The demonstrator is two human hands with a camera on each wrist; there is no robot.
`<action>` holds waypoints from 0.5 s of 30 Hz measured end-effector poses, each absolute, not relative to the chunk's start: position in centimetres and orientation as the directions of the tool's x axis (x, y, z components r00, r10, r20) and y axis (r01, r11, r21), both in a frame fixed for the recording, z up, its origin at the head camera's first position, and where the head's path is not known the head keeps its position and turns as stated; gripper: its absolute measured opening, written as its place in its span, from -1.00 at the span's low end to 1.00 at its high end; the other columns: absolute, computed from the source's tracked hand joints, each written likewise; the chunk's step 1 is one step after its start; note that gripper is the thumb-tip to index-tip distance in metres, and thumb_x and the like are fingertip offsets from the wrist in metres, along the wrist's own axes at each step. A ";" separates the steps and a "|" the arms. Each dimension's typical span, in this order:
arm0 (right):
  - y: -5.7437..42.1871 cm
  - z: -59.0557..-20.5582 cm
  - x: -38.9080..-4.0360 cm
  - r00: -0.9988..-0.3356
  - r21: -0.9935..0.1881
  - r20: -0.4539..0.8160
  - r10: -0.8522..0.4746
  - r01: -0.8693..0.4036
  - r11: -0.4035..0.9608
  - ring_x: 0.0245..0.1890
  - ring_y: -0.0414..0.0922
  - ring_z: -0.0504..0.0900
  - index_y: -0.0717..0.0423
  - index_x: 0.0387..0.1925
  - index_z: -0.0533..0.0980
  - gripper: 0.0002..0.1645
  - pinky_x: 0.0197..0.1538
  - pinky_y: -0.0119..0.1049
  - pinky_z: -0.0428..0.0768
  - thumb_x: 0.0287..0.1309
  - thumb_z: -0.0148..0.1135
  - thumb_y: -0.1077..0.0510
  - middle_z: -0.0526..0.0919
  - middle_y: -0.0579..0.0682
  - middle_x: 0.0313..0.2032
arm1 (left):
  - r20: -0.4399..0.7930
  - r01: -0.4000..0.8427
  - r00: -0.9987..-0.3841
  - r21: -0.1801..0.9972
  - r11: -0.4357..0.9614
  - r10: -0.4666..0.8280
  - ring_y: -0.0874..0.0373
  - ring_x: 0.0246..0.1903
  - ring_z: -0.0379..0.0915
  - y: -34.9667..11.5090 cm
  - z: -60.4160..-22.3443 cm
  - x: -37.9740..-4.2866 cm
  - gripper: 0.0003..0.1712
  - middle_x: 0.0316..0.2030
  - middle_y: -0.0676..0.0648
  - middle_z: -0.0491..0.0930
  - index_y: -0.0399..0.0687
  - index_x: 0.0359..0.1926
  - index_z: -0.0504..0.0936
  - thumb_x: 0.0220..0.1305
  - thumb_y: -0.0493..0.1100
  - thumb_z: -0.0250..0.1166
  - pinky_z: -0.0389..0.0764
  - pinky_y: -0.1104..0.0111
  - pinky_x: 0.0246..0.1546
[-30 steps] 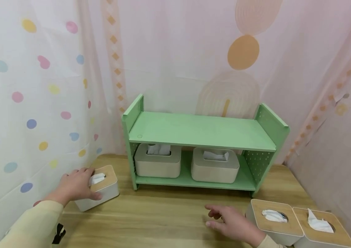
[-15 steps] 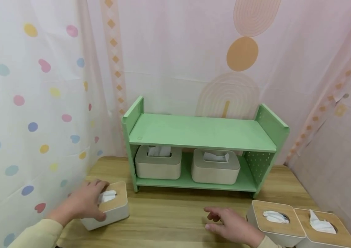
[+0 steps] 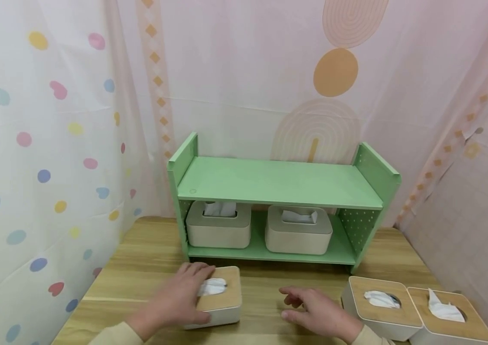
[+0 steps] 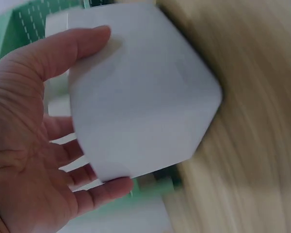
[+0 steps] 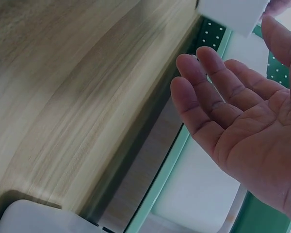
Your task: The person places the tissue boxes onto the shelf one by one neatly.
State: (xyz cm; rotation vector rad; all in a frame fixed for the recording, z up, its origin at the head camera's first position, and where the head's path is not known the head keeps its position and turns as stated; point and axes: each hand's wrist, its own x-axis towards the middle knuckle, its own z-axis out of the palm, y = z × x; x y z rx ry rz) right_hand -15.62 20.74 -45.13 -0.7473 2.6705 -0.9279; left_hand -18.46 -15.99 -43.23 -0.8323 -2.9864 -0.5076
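Behind the held tissue box [image 3: 225, 302] stands a green shelf [image 3: 278, 181].

Wood-grain table [image 3: 127, 268], curtains on three sides. Left curtain [image 3: 15, 163]: white, coloured dots and hearts. Back curtain [image 3: 235, 72]: pale pink, orange disc, faint arches. Green two-tier shelf [image 3: 278, 181] standing toward table's rear. Light soft.

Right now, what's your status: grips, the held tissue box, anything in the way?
Left grip on a wood-topped tissue box; right grip holding nothing. Box in front of green shelf. No obstacle visible between box and right grip.
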 end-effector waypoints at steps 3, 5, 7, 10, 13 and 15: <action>20.4 -45.2 -15.8 -0.849 -0.631 -0.040 -0.526 -0.387 0.672 -0.02 -0.09 0.75 0.25 0.39 0.53 -0.28 0.04 -0.20 0.70 0.45 0.36 -0.15 0.80 0.04 0.05 | 0.093 0.531 -0.842 0.327 0.782 0.532 -0.16 0.33 0.41 -13.6 -43.5 -18.3 0.18 0.38 -0.20 0.52 -0.20 0.49 0.47 -0.10 0.24 0.67 0.62 -0.11 0.22; 20.2 -45.1 -15.9 -0.851 -0.639 -0.049 -0.524 -0.376 0.671 -0.03 -0.12 0.74 0.24 0.40 0.53 -0.28 0.03 -0.21 0.70 0.45 0.37 -0.14 0.79 0.03 0.06 | 0.099 0.548 -0.830 0.330 0.769 0.549 -0.16 0.35 0.40 -12.5 -43.7 -18.3 0.17 0.39 -0.20 0.51 -0.19 0.50 0.46 -0.07 0.25 0.66 0.61 -0.10 0.24; 20.1 -45.1 -15.9 -0.850 -0.646 -0.055 -0.523 -0.370 0.668 -0.04 -0.13 0.73 0.24 0.40 0.53 -0.28 0.02 -0.22 0.69 0.44 0.37 -0.14 0.79 0.03 0.06 | 0.109 0.560 -0.823 0.323 0.763 0.558 -0.15 0.36 0.40 -11.9 -43.9 -18.2 0.17 0.39 -0.19 0.51 -0.19 0.50 0.46 -0.06 0.26 0.65 0.62 -0.08 0.25; 20.0 -45.1 -16.0 -0.848 -0.654 -0.053 -0.528 -0.370 0.660 -0.04 -0.12 0.73 0.26 0.39 0.52 -0.29 0.01 -0.20 0.70 0.44 0.38 -0.10 0.79 0.05 0.05 | 0.125 0.558 -0.824 0.351 0.752 0.553 -0.18 0.38 0.38 -11.8 -44.3 -18.2 0.20 0.41 -0.21 0.49 -0.21 0.51 0.44 -0.07 0.27 0.67 0.61 -0.11 0.26; 20.0 -45.2 -16.1 -0.846 -0.661 -0.047 -0.531 -0.372 0.652 -0.05 -0.11 0.74 0.28 0.40 0.50 -0.28 0.00 -0.21 0.70 0.43 0.39 -0.08 0.78 0.07 0.06 | 0.123 0.526 -0.839 0.431 0.733 0.530 -0.26 0.44 0.34 -12.4 -44.7 -18.2 0.28 0.47 -0.25 0.42 -0.22 0.54 0.39 -0.07 0.34 0.67 0.56 -0.19 0.30; 20.0 -45.3 -16.2 -0.846 -0.675 -0.049 -0.531 -0.364 0.642 -0.04 -0.12 0.75 0.28 0.44 0.46 -0.26 0.01 -0.20 0.71 0.44 0.39 -0.07 0.78 0.09 0.09 | 0.102 0.484 -0.854 0.513 0.709 0.509 -0.31 0.48 0.30 -13.1 -44.9 -18.2 0.35 0.52 -0.28 0.35 -0.23 0.58 0.34 -0.07 0.40 0.67 0.52 -0.25 0.32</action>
